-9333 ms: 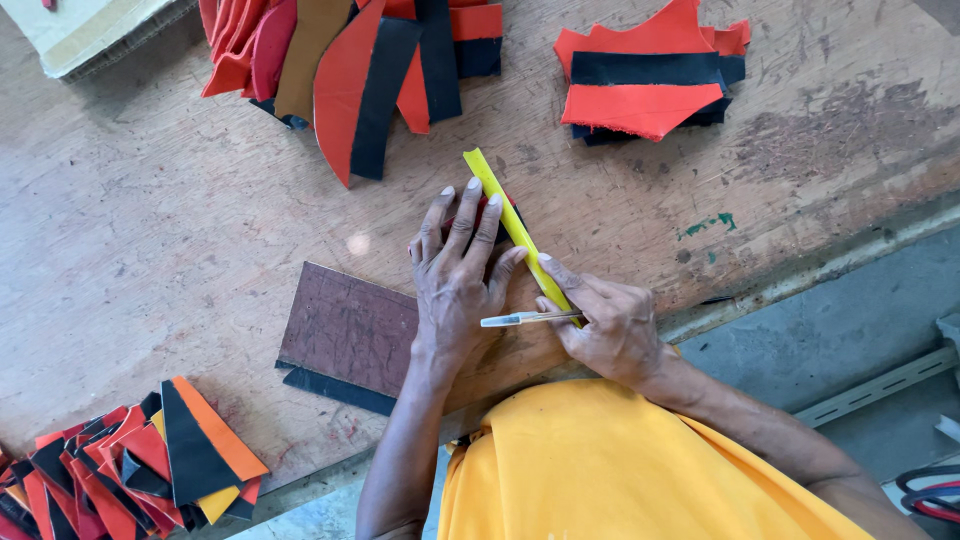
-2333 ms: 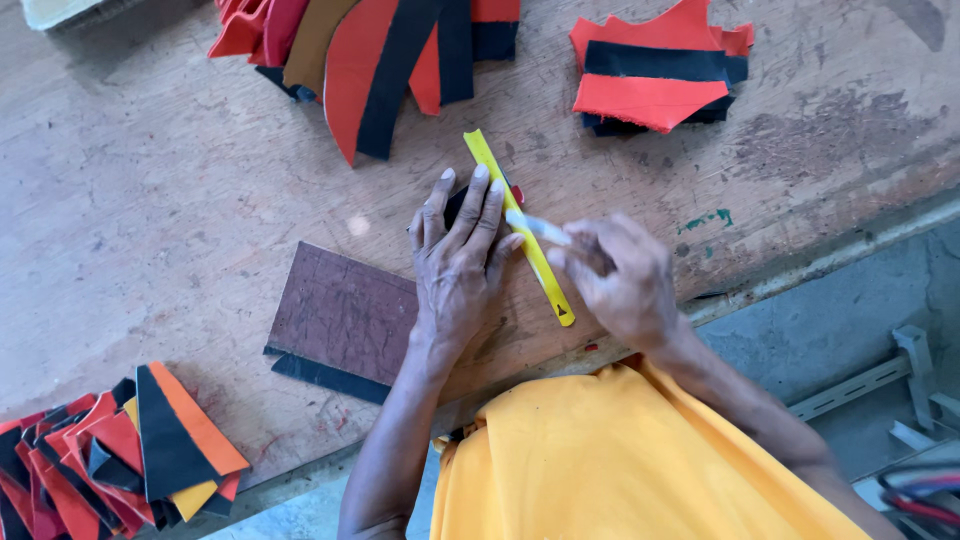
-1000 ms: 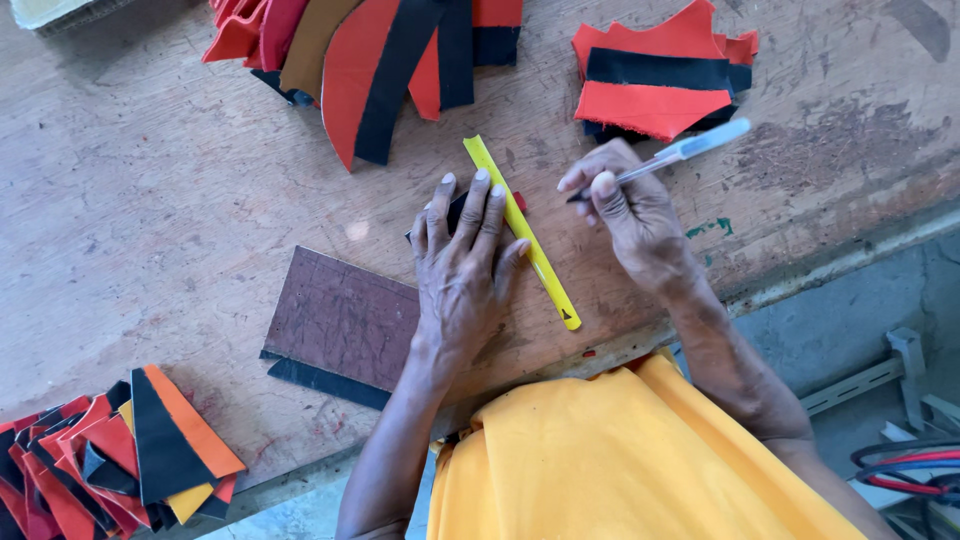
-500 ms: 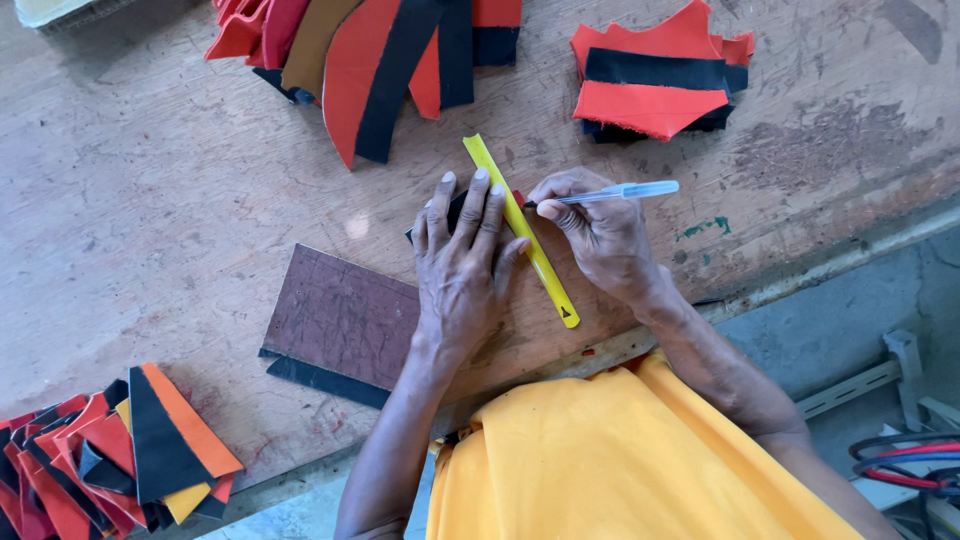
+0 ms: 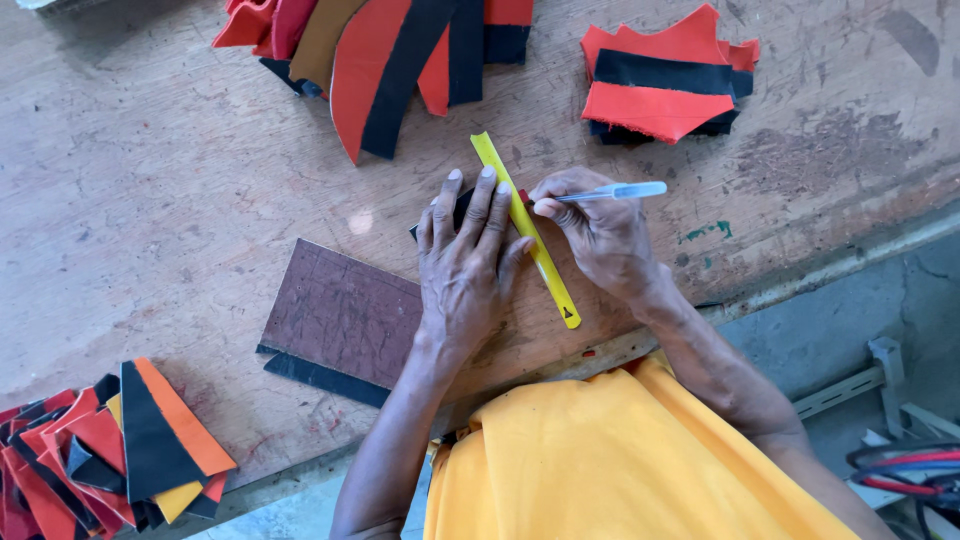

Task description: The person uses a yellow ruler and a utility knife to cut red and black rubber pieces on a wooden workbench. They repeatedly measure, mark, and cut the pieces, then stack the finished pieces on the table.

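Head view: pen [image 5: 610, 191] in right hand [image 5: 600, 235] grip, tip at ruler [image 5: 525, 228].

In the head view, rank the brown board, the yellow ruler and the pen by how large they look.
1. Brown board, clearly the largest, though the left hand hides one corner.
2. Yellow ruler, long and narrow.
3. Pen in the right hand, the smallest; its tip end is partly hidden by the fingers.

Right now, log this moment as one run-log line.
left hand: flat, pressing yellow ruler | right hand: holds pen at ruler edge | brown board: beside left hand
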